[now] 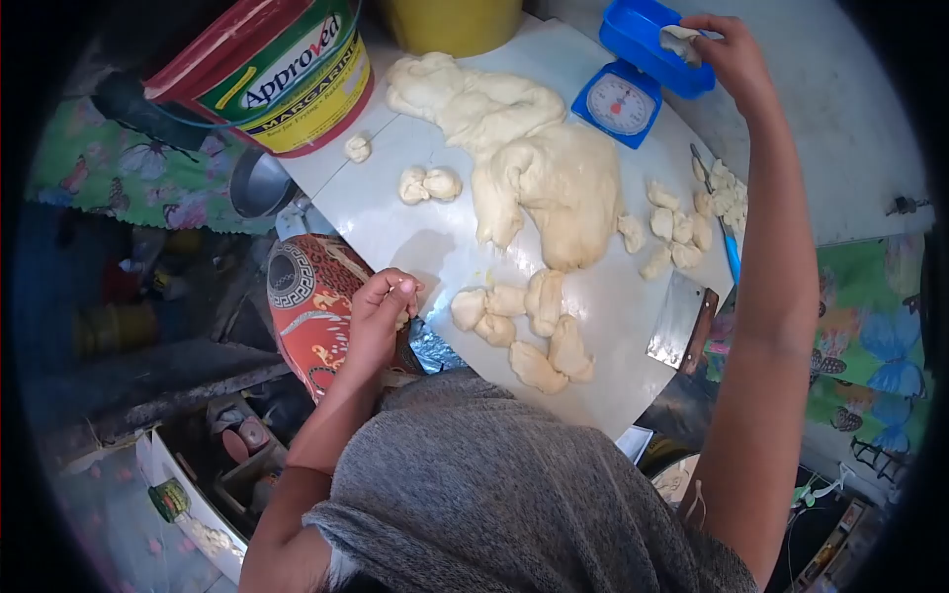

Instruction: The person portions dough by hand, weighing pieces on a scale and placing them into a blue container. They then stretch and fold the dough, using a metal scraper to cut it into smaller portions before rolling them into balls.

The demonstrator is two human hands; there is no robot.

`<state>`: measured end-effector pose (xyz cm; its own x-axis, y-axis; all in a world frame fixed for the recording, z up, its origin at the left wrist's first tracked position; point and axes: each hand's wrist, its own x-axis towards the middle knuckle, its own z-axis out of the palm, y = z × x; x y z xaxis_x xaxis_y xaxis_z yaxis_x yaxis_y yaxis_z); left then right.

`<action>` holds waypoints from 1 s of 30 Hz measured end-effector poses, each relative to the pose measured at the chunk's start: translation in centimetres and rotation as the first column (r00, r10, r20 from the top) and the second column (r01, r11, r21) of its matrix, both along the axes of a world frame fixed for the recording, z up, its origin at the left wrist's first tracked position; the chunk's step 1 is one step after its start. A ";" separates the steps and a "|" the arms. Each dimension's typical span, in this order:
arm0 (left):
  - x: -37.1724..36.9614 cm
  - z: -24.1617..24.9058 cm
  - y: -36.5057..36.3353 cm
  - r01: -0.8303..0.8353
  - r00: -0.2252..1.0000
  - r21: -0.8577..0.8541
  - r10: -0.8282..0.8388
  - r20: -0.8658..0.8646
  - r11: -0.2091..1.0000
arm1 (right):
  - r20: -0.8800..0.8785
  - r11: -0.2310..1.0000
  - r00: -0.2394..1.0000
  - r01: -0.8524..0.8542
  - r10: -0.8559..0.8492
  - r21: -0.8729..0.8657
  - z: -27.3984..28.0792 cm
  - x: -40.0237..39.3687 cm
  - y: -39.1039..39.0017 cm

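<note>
At one o'clock, our right hand point(736, 64) clamps its fingers on a likely soft, light dough piece point(679, 43), best edge-pinched; left hand point(376, 312): fingers curled together.

The mass of dough point(578, 198) looks smooth and softly matt, its folds supple; the tabletop point(625, 321) beneath is smooth with a faint sheen. The scale point(621, 102) and its tray point(635, 32) look like glossy plastic, as does the margarine bucket point(297, 84). The cleaver joins a metal blade point(676, 321) (lightly smeared, it seems) to a wooden handle point(699, 331). The shirt point(514, 484) is matt, heathered cloth.
</note>
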<state>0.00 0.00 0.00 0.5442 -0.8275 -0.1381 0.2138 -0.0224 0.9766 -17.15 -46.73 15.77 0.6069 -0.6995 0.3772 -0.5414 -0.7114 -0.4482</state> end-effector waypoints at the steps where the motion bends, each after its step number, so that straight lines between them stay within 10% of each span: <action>1: -0.5 -0.1 0.0 -0.012 1.000 -0.013 0.012 -0.003 1.000 | -0.006 0.985 1.000 -0.017 0.018 0.172 0.7 0.1 0.5; 9: 0.8 -0.4 -3.1 0.069 0.987 0.018 -0.071 0.144 0.997 | 0.009 0.904 1.000 -0.002 -0.003 0.427 -0.9 4.1 -0.8; 14: 1.2 -0.9 -3.0 0.062 0.985 0.037 -0.067 0.157 0.997 | -0.198 0.991 0.979 0.066 -0.042 0.116 0.1 4.0 1.1; 30: 1.1 -1.1 -2.8 0.067 0.991 0.103 -0.077 0.105 0.992 | -0.331 0.979 0.943 0.071 -0.003 0.192 0.0 4.5 -0.1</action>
<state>1.10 -2.76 -1.08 0.5001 -0.8502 -0.1646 0.1007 -0.1317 0.9862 -12.66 -46.82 15.74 0.6454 -0.7637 0.0127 -0.7061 -0.6029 -0.3713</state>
